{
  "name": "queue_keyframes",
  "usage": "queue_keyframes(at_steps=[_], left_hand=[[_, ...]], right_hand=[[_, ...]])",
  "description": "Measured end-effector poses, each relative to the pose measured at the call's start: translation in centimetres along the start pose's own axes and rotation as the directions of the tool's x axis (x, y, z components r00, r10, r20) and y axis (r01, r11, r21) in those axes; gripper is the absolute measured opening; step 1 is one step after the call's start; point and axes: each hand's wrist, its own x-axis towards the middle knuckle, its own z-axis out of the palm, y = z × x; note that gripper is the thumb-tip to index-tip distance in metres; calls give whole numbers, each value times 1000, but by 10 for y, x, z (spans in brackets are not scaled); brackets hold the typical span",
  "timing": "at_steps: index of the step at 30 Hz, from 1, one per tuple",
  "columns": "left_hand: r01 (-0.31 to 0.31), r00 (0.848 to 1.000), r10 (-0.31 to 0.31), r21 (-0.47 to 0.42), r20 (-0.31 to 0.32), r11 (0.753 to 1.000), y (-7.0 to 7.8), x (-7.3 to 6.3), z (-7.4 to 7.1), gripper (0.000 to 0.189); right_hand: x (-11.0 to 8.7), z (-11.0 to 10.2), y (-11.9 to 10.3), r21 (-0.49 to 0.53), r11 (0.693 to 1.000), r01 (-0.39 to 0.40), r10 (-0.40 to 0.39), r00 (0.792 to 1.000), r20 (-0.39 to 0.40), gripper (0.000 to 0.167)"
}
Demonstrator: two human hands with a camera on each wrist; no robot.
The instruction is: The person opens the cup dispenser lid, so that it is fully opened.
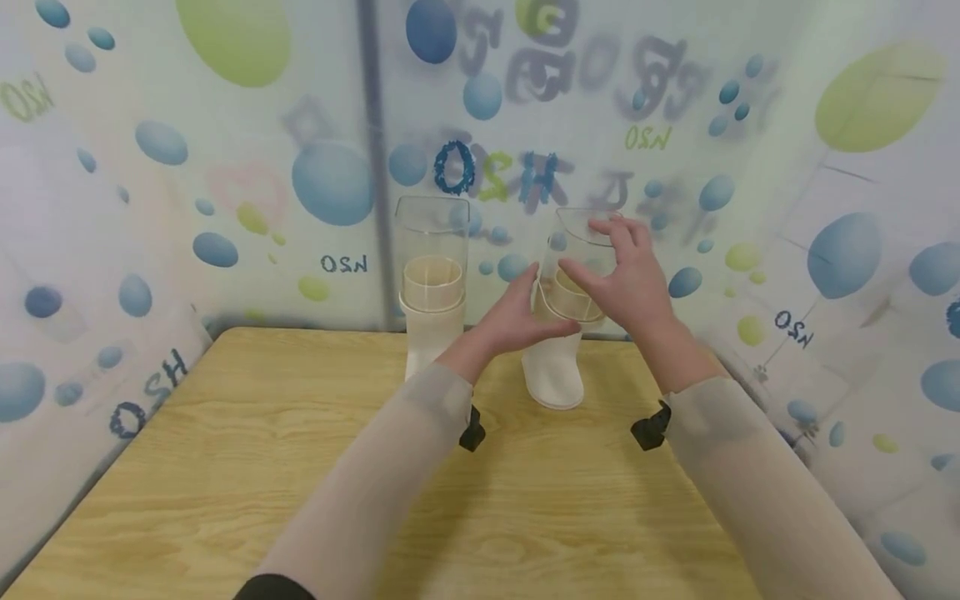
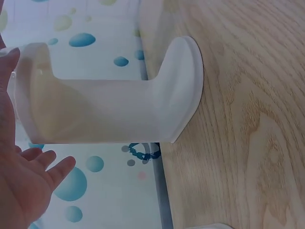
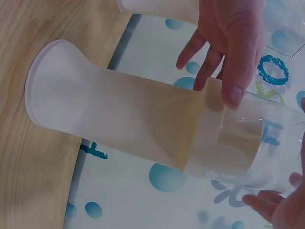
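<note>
Two white stands with flared feet are on the table, each topped by a clear, squarish open-top container around a cream inner ring. My left hand (image 1: 525, 317) is at the lower near side of the right clear container (image 1: 585, 229), just above the right stand (image 1: 553, 375). In the right wrist view its thumb lies along the container's base, with the fingers extended behind. Near the upper right of this container is my right hand (image 1: 633, 275), thumb and fingers spread apart. The left stand (image 1: 435, 333) carries the other clear container (image 1: 432, 217), apart from both hands.
The wooden table (image 1: 315, 467) ends at a patterned backdrop (image 1: 300, 275) with blue and green bubbles, close behind the stands. Similar printed panels rise on both sides. A small black device (image 1: 651, 429) shows beneath the right cuff, another (image 1: 472, 429) beneath the left.
</note>
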Motion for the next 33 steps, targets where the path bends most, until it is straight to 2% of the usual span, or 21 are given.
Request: queue_keyframes(at_steps=[5, 7, 13, 20, 33], left_hand=[[-15, 1000, 14, -19, -28, 1000, -1, 9, 7, 136], [-2, 999, 1, -23, -50, 1000, -1, 9, 10, 135], [45, 990, -45, -7, -130, 999, 0, 3, 25, 131], [45, 975, -37, 30, -217, 999, 4, -4, 37, 126], [91, 961, -63, 91, -270, 992, 9, -11, 45, 124]], right_hand=[[-1, 3, 0, 50, 999, 13, -9, 997, -74, 68], [-2, 4, 1, 65, 998, 13, -7, 996, -85, 68], [-5, 7, 9, 152, 988, 11, 4, 995, -97, 66], [-8, 7, 15, 232, 972, 31, -5, 994, -113, 62], [-10, 4, 18, 266, 963, 47, -17, 993, -113, 61]])
